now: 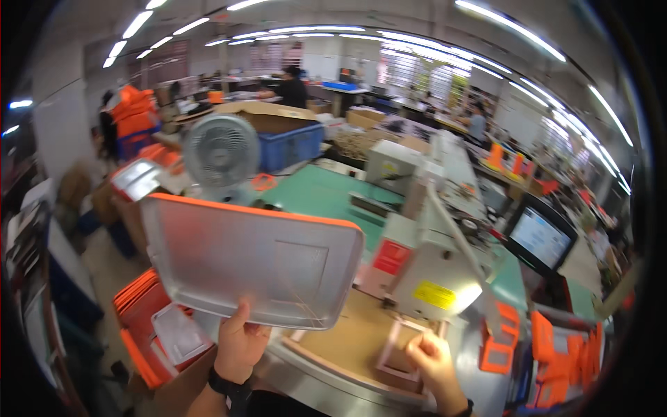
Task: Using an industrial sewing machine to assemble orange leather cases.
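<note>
My left hand grips the lower edge of a grey rectangular panel with rounded corners and an orange rim along its top. The panel is held up, tilted, with its broad face toward me. A smaller rectangle is outlined on its right half, and thin loose threads hang across it. My right hand is closed in a pinch beside a pale frame on the brown work surface, below the lit head of a sewing machine. Whatever its fingers pinch is too small to make out.
Left of me, an orange bin holds pale pieces. Orange frames and a box of orange parts sit at the right, below a screen. Behind the panel stand a fan, a green tabletop and a blue crate.
</note>
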The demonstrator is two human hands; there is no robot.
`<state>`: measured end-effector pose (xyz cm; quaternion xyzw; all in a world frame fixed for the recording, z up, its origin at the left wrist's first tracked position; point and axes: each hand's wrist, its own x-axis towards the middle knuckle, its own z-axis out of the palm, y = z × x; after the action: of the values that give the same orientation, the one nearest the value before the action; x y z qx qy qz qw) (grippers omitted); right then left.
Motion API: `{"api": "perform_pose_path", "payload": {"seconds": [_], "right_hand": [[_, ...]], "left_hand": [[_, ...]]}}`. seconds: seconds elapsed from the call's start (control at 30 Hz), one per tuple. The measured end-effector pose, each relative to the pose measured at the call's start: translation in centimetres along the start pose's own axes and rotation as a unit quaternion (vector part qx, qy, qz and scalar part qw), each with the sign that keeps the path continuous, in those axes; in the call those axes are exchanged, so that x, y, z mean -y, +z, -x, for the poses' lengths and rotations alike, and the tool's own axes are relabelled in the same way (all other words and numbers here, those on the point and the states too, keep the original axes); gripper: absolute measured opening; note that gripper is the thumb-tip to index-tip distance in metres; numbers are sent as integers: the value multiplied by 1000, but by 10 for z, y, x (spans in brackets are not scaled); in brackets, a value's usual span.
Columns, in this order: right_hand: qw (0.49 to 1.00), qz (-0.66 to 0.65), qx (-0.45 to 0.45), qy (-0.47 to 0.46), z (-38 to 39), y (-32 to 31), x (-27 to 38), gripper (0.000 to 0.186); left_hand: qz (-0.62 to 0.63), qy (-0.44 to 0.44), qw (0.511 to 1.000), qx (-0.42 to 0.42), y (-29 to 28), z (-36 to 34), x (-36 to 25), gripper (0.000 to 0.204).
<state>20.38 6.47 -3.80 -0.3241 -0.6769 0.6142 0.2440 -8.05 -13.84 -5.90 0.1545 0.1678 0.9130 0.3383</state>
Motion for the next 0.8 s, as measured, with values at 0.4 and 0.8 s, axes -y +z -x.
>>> {"api": "perform_pose_path", "payload": {"seconds": [0.4,0.8], "right_hand": [[994,9,107,12,20,27,-35,12],[995,39,87,33,22,36,-13,12]], "left_hand": [[326,-197,919,107,-12,-11,-42,63],[406,-233,855,222,-22,-11,-32,69]]}}
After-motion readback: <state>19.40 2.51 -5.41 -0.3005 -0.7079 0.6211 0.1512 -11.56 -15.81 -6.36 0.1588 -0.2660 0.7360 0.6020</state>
